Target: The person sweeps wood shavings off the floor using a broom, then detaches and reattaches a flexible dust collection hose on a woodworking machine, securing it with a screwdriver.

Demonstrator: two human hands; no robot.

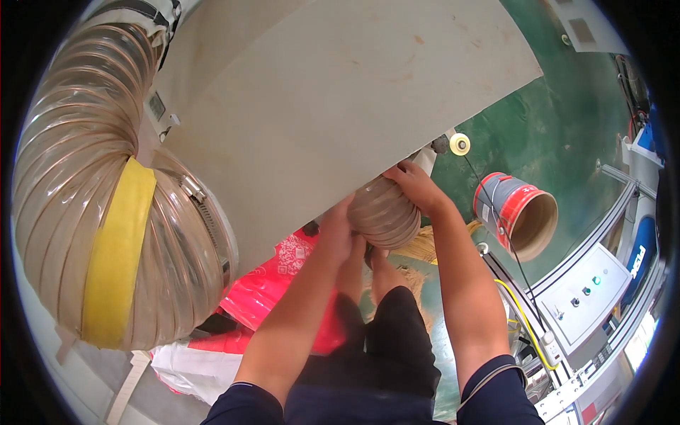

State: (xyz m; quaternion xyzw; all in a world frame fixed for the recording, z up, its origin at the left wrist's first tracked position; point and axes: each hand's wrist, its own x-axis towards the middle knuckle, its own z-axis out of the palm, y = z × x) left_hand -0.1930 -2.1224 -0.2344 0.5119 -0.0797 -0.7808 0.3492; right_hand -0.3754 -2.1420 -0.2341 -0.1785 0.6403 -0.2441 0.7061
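Note:
A short ribbed clear hose (pixel 383 212) hangs from under a large beige machine panel (pixel 340 99). My right hand (pixel 418 185) grips the hose's upper right side, fingers curled over its top edge by the panel. My left hand (pixel 334 228) holds the hose's left side, partly hidden behind the panel's lower edge. Both forearms reach up from the lower edge, with dark sleeves at the elbows. My legs in dark shorts (pixel 386 333) show below the hose.
A wide ribbed clear duct (pixel 85 163) with a yellow band (pixel 117 255) and a metal clamp curves at left. A red bag (pixel 265 283) lies on the green floor (pixel 559 120). A grey-and-red bucket (pixel 517 212) lies at right, beside a grey control box (pixel 591 294).

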